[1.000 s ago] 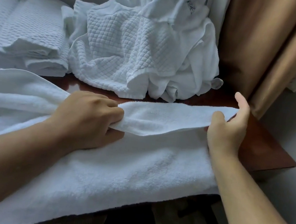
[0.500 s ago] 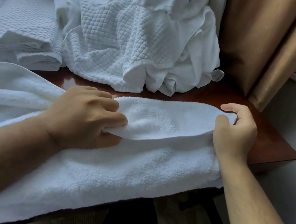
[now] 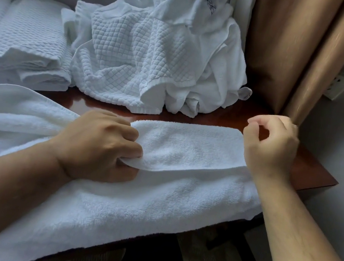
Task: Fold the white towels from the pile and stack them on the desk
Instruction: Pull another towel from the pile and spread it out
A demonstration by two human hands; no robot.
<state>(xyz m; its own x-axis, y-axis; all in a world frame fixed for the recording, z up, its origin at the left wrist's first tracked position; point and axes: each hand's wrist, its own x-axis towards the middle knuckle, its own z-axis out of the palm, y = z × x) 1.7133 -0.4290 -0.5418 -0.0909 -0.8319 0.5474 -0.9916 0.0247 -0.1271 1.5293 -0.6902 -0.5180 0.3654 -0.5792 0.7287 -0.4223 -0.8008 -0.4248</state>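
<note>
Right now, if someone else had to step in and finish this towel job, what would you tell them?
Left hand grips the folded-over edge of the plush towel spread across the desk. Right hand hovers at the towel's right end, fingers curled, holding nothing.
Done: folded waffle towels stacked at back left; this towel has one lengthwise fold.
Left: finish folding and stack it, then work through the unfolded pile behind.
</note>
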